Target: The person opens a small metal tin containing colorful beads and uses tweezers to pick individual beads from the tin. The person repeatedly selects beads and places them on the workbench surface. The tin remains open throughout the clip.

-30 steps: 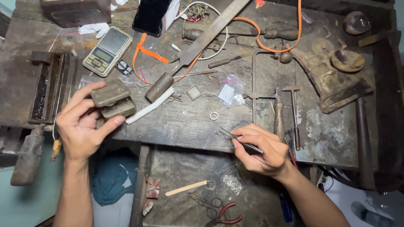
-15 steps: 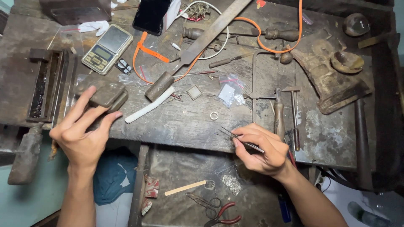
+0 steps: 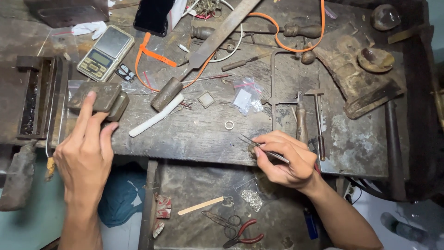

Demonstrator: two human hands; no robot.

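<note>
Right hand (image 3: 284, 159) pinches slim tweezers (image 3: 262, 149), tips aimed up-left; left hand (image 3: 85, 148), fingers loosely spread, touches stacked metal blocks (image 3: 99, 98).

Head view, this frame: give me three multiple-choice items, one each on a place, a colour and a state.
1. Where does the small ring lie?
A. on the bench top
B. in the lower tray
C. on the pocket scale

2. What colour is the cord looping across the bench?
A. blue
B. orange
C. green

3. What does the right hand hold?
A. a hammer
B. nothing
C. tweezers

Key: 1 A, it sits on bare wood above the right hand. 2 B, it is plainly orange. 3 C, thin metal tips stick out from the fingers.
</note>
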